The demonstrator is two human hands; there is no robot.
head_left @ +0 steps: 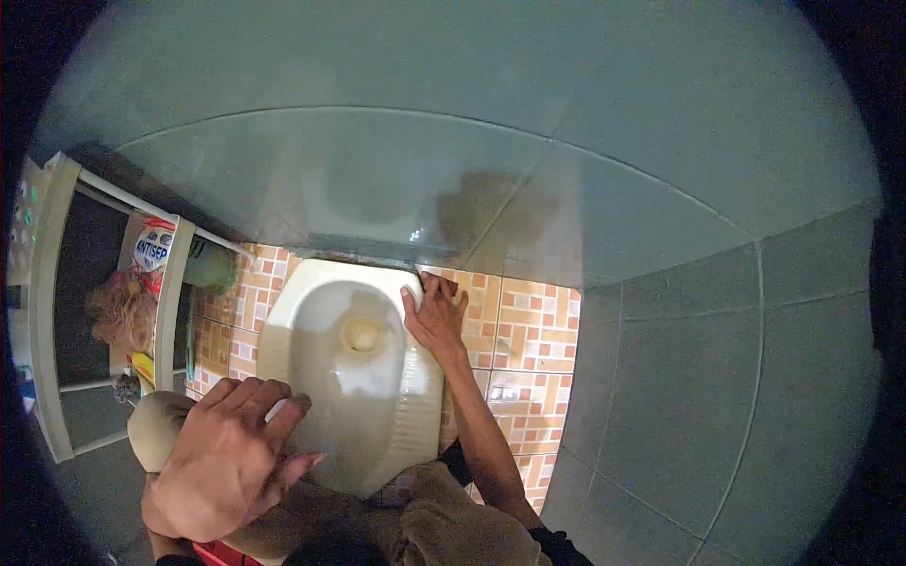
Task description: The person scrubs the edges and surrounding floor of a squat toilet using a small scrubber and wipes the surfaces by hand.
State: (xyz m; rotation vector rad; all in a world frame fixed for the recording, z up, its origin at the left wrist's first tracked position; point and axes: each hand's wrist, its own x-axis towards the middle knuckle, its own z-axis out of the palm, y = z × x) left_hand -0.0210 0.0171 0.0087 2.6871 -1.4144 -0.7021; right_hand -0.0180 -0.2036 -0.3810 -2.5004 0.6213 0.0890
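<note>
A white ceramic squat toilet (418, 406) is set in the floor in front of me, with a ribbed footrest along its right side. At its far right corner, my right hand (436, 316) reaches down, thumb along the rim and fingers bent over the outer edge. A small dark shape shows by those fingertips; I cannot make out what it is. My left hand (231, 453) hovers above the near left side of the toilet, close to my knee. Its fingers are loosely bent, the thumb stands apart, and nothing is in it.
On the left stands a white shelf rack (175, 302) with a red and white packet (151, 247) and a brown mesh puff (123, 311). Patterned orange tiles (528, 330) cover the floor. Grey-green tiled walls (661, 377) close in ahead and on the right.
</note>
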